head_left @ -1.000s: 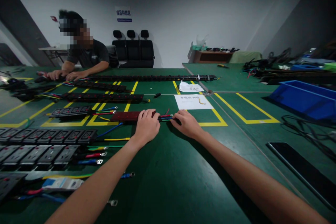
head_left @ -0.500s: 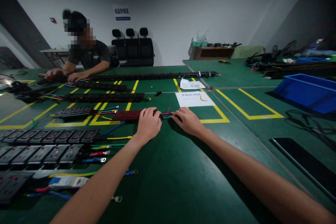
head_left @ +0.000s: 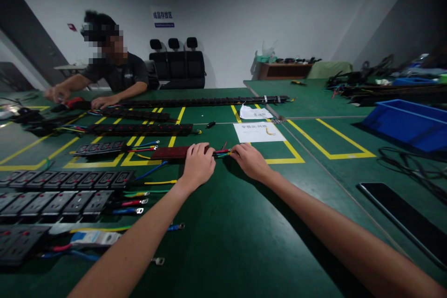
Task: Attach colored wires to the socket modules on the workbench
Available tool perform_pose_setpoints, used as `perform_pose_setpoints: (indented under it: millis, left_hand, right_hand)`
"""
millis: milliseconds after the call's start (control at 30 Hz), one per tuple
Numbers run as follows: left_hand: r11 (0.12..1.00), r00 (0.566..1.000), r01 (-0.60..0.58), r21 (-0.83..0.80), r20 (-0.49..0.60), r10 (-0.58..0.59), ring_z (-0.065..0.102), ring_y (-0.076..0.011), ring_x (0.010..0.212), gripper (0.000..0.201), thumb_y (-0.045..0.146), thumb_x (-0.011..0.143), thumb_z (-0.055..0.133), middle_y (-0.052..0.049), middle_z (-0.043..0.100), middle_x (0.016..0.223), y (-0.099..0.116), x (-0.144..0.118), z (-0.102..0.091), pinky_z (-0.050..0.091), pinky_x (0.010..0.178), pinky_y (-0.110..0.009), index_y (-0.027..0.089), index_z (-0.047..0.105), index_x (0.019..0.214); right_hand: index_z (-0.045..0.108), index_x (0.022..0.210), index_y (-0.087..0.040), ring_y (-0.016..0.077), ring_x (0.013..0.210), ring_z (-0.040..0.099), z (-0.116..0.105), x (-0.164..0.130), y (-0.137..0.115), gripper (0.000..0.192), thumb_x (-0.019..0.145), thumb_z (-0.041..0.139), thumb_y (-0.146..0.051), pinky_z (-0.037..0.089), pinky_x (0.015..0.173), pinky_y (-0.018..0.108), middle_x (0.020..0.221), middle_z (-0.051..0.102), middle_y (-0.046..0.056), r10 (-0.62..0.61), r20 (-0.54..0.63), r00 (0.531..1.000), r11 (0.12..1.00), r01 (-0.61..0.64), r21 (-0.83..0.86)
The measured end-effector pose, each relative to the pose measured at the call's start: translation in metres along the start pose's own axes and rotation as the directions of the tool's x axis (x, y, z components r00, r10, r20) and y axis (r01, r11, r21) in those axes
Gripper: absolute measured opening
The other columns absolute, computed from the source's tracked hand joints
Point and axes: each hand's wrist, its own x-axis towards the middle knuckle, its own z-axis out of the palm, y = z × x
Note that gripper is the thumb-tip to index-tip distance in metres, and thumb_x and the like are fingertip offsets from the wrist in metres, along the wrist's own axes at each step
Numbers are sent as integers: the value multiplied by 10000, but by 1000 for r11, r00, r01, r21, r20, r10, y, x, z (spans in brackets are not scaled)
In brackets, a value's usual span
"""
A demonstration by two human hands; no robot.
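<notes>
A dark red socket strip lies across the green table in front of me. My left hand is closed over its right end, fingers curled round the strip. Coloured wires, red, blue and green among them, run out of that end to the right. My right hand pinches the wire tips between thumb and fingers; the exact contact is partly hidden. A white paper sheet with printed characters and a small yellow wire piece lies just beyond my right hand.
Rows of black socket modules with lugged wires lie at left. Longer black strips lie further back. A co-worker sits across the table, near a red tool. At right are a blue bin, black cables and a phone-like black slab.
The co-worker's one hand has lifted off the red tool and moved outward to the left. My hands stay almost in place on the strip and wires; the view has shifted slightly.
</notes>
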Motion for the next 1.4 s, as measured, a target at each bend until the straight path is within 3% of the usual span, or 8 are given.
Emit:
perform_pose_setpoints:
  millis: [300,433,533,667,1000,1167,1300,1400]
  left_hand:
    - [1000,1000,-7,3,-4,7,556,-294,1335,335,257,1009,475,-136,640,1395,-1,0,1,403,1187,-528,190,717,1232]
    - [1000,1000,-3,3,-5,3,558,-298,1335,332,251,1003,482,-139,641,1396,-1,0,1,401,1189,-530,186,719,1226]
    - [1000,1000,11,9,-5,-11,559,-304,1333,322,240,987,503,-139,641,1398,0,0,1,394,1193,-528,188,721,1218]
    - [1000,1000,7,4,-9,-7,560,-304,1332,323,240,988,500,-141,641,1396,0,0,1,392,1193,-534,189,718,1220]
    - [1000,1000,12,-3,-4,-12,558,-300,1330,315,242,983,501,-143,642,1394,1,0,-1,391,1192,-527,192,716,1208]
    - [1000,1000,18,-12,5,-17,553,-300,1338,322,244,979,488,-143,640,1397,2,0,-1,384,1197,-526,198,714,1203]
    - [999,999,41,-23,-10,-41,539,-304,1358,391,259,965,492,-146,628,1421,2,0,-1,355,1213,-547,207,664,1313]
    - [991,991,133,18,-20,-132,498,-359,1397,545,352,944,531,-188,588,1471,2,-1,-1,300,1214,-641,184,556,1461]
  right_hand:
    - [674,1098,-199,252,933,642,-1,-1,-1,185,1056,513,-281,455,810,348,987,725,100,23,-12,1000,1000,-23,12]
    - [648,1192,-189,265,986,640,-2,-1,-2,233,1050,502,-304,465,864,367,1034,715,113,54,-86,995,998,-52,18]
    - [664,1125,-192,258,973,631,-3,0,0,227,1046,461,-258,458,861,359,1019,692,110,113,-126,986,993,-116,-18]
    - [687,1001,-200,237,929,619,-3,1,1,228,1022,460,-197,439,816,331,967,663,95,139,-89,986,987,-145,-65]
    - [734,1039,-198,197,861,591,-5,-1,-2,233,975,512,-160,426,776,302,981,626,77,22,16,1000,999,-21,-35]
    - [739,1007,-206,199,845,595,-6,-1,-1,234,972,512,-165,435,760,302,959,634,74,25,59,998,1000,-24,-15]
    - [710,1074,-216,211,881,603,-6,-1,-3,243,981,493,-159,433,773,308,973,647,72,55,28,998,998,-54,-22]
    - [690,1157,-203,224,914,613,-6,0,-3,266,988,489,-163,437,785,317,1019,658,89,106,1,994,994,-106,-41]
